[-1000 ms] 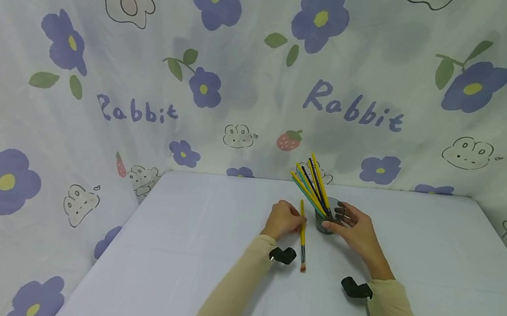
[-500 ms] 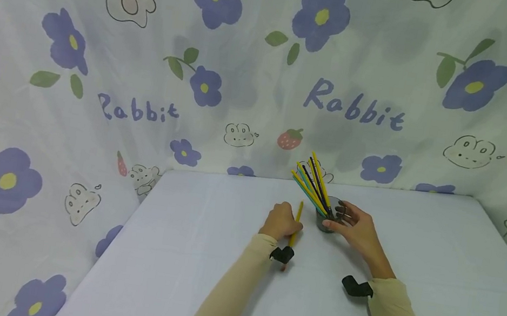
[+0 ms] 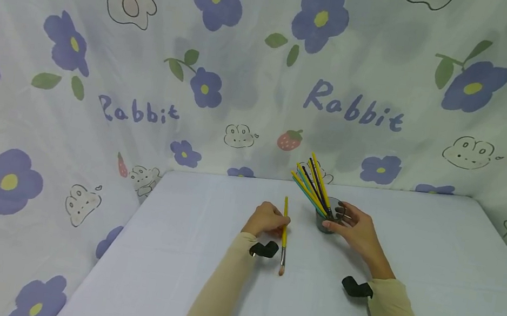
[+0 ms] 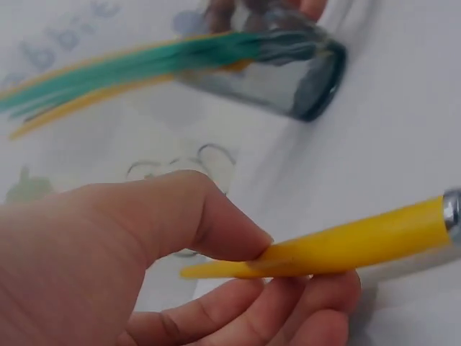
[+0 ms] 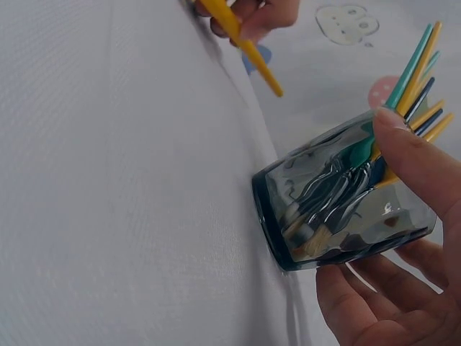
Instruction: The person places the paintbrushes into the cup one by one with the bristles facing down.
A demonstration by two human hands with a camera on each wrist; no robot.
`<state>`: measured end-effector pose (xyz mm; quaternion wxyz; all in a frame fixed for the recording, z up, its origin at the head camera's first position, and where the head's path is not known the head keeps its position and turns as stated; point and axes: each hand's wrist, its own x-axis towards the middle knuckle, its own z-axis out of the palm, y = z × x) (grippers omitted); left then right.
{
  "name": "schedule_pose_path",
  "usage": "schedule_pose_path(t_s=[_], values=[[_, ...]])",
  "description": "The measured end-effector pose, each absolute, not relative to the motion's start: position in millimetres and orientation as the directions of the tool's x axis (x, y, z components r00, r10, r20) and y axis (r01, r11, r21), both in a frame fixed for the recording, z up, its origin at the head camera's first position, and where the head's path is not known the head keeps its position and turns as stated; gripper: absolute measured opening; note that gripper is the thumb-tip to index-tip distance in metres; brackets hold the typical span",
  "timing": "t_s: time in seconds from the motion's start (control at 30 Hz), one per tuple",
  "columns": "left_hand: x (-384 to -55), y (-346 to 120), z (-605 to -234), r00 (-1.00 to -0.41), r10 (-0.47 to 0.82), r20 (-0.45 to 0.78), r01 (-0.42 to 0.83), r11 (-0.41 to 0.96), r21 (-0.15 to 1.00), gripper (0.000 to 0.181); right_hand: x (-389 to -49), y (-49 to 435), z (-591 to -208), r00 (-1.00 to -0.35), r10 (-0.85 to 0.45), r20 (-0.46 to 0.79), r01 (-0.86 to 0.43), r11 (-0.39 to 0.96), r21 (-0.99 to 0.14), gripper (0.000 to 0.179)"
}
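Between thumb and fingers my left hand [image 3: 267, 219] pinches a yellow-handled paintbrush [image 4: 360, 236], its bristle end pointing toward me and its handle tip away. My right hand [image 3: 360, 235] holds a clear glass cup [image 5: 288, 189] around its side, thumb on one side and fingers on the other. Several paintbrushes [image 3: 312, 184] with yellow, teal and dark handles lean left in the cup, bristles down, as the right wrist view shows through the glass. The cup stands on the table, a short way right of the pinched paintbrush.
A white cloth covers the table [image 3: 180, 256]. Behind it hangs a curtain [image 3: 255, 82] printed with flowers, rabbits and lettering, close to the table's far edge. A black wrist mount [image 3: 264, 248] sits on the left sleeve, another on the right.
My left hand has moved left with the paintbrush, away from the cup. The paintbrush tilted, its bristle end swinging left and then back to nearly straight. The right hand and cup stayed put.
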<state>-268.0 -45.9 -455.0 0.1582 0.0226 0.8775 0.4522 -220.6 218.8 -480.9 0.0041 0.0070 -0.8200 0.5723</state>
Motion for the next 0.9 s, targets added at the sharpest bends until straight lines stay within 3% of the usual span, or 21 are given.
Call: schedule_pose_path(t_s=[0.17, 0.43, 0.9], values=[[-271, -61, -450, -0.947, 0.197, -0.253, -0.152, 0.419, 0.895, 0.025, -220, 219, -479, -1.000, -0.009, 0.008, -0.010, 0.342, -0.940, 0.101], [-278, -74, -445, -0.960, 0.151, -0.236, -0.201, 0.217, 0.955, 0.026, -220, 218, -479, -1.000, 0.007, -0.029, 0.029, 0.353, -0.935, 0.104], [-272, -73, -422, -0.986, 0.091, -0.140, -0.142, -0.022, 0.990, 0.022, -222, 217, -480, -0.999, 0.014, -0.031, 0.034, 0.358, -0.933, 0.100]])
